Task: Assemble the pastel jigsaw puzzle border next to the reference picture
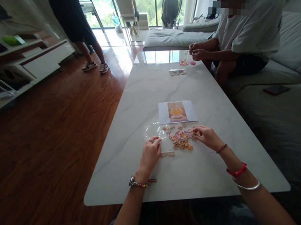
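A loose heap of small jigsaw puzzle pieces (181, 139) in pink, orange and yellow lies on the white marble-look table (147, 88). My right hand (207, 137) is at the heap's right edge, thumb and fingertips pinched together on a puzzle piece that they mostly hide. Left of the heap, my left hand (151, 152) rests on the tabletop with its fingers curled together; whatever is under them is hidden. Beside it lies a short row of puzzle pieces (167, 154). Behind the heap is a white sheet (191, 111) with a picture of a yellow cartoon character (177, 111).
Across the table a seated person's hands (197, 53) hold something small near more puzzle pieces (183, 62) and a flat packet (177, 72). Bright glints (154, 130) show beyond my left hand. A grey sofa (275, 110) runs along the right; another person's legs (93, 53) stand at left.
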`<state>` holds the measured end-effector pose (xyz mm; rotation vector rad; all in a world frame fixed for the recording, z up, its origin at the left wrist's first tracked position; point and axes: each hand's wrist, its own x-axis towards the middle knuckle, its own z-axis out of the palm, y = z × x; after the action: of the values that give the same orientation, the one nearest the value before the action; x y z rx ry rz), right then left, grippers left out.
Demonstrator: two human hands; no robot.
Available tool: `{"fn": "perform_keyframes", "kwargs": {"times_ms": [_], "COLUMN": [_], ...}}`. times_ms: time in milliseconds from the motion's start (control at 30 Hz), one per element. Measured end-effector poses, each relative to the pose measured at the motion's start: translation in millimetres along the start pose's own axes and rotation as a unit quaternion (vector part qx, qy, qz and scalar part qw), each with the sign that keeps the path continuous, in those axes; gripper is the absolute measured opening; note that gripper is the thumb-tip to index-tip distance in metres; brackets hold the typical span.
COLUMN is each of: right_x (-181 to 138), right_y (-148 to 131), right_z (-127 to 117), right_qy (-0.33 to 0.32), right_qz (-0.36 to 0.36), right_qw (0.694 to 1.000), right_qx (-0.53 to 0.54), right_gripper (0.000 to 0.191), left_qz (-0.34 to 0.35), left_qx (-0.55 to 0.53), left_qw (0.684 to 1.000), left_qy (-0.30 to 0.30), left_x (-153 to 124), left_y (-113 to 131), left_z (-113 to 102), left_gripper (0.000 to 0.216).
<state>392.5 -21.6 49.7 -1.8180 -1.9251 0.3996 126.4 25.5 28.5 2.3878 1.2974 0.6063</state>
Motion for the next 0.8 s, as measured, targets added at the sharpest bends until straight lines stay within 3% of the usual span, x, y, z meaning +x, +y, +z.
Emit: {"fn": "perform_keyframes", "kwargs": {"times_ms": [200,467,800], "right_x": [-11.1,-25.6,-29.6], "right_y": [-1.1,4.2,14.7], "right_z": [4.2,8.0,-3.3], "right_qy": [0.014,-0.028,-0.036], "right_qz": [0.036,0.07,0.046], "right_qw": [0.999,0.996,0.998], "right_qx": [-0.013,-0.044,0.001], "right_gripper": [0.018,0.021,0.023], "left_qz": [0.003,0.007,0.011], "left_qx": [-0.002,-0.005,0.01], "left_qw": [1.0,1.0,1.0], "left_qy": [-0.007,-0.003,-0.005], "left_x": [0.4,1.6,3.4], "left_y": [1.0,3.9,4.2], "left_z": [2.6,3.5,5.7], "left_gripper": [0.025,0.025,0.025]}}
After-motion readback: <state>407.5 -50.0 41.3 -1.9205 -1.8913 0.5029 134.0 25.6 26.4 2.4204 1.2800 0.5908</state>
